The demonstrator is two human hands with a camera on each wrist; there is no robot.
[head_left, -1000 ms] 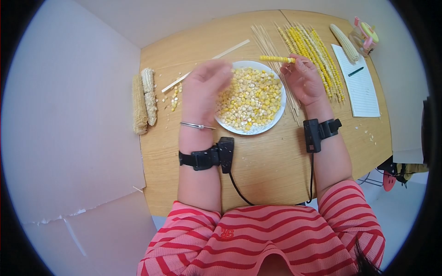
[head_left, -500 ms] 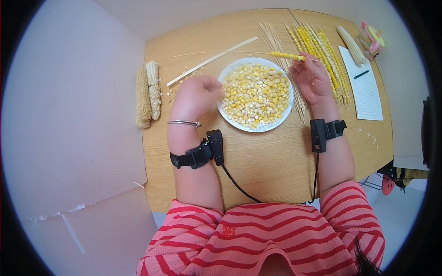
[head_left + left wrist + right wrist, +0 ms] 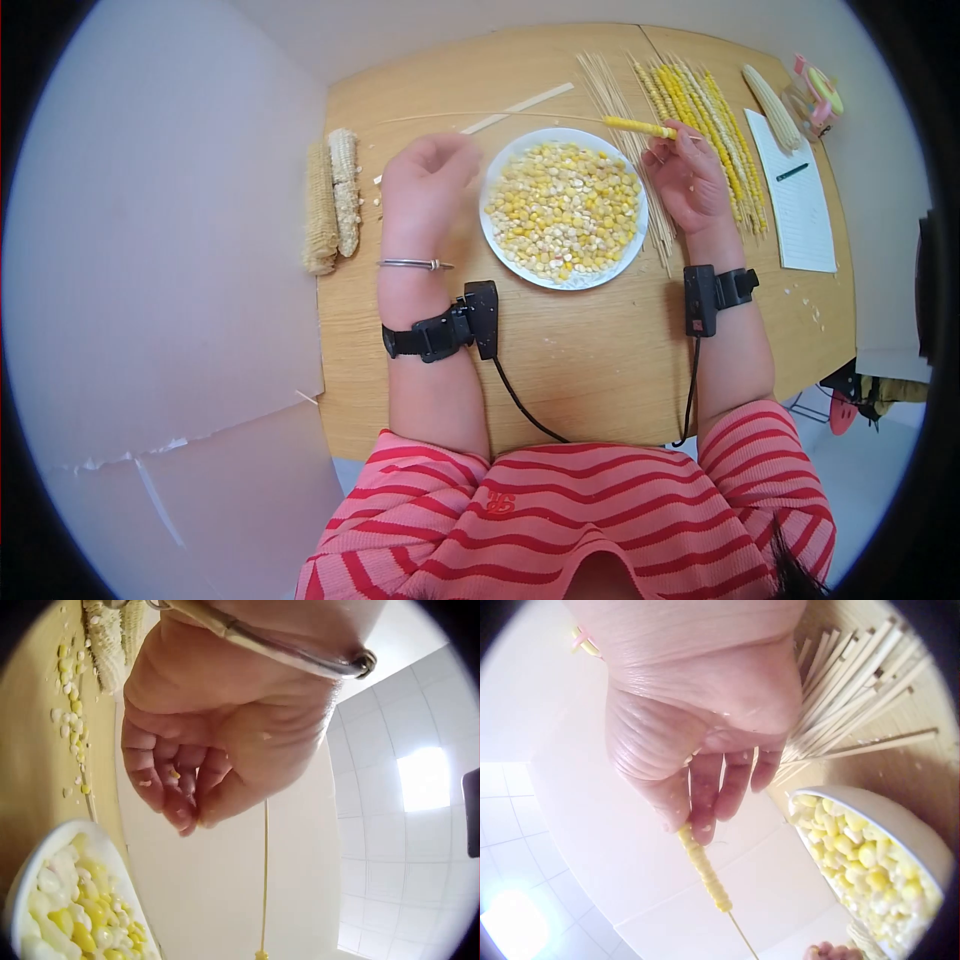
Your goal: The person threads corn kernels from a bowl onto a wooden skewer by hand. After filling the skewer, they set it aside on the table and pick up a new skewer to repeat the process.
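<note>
In the head view the right hand (image 3: 693, 185) pinches a thin skewer near its right end, beside a short row of yellow kernels (image 3: 635, 126). The right wrist view shows thumb and forefinger of that hand (image 3: 705, 765) at the top of the kernel row (image 3: 705, 870), with bare stick below. Left of the plate, the left hand (image 3: 425, 190) is raised near the skewer's bare length (image 3: 500, 114). Its fingers curl and meet the thumb in the left wrist view (image 3: 217, 742); whether anything lies between the tips is hidden. Loose kernels (image 3: 565, 210) fill the white plate (image 3: 488, 232).
Bare sticks (image 3: 606, 85) and kernel-covered skewers (image 3: 690, 100) lie behind the right hand. Farther right are a whole cob (image 3: 771, 108), lined paper (image 3: 803, 220), a pen (image 3: 792, 172) and a pink-handled container (image 3: 822, 95). Stripped cobs (image 3: 345, 190) lie far left. A flat strip (image 3: 530, 105) lies behind the plate.
The left hand went from over the plate to its left edge, then moved up and away from it. The right hand keeps hold of the skewer; the whole scene has shifted slightly right in view.
</note>
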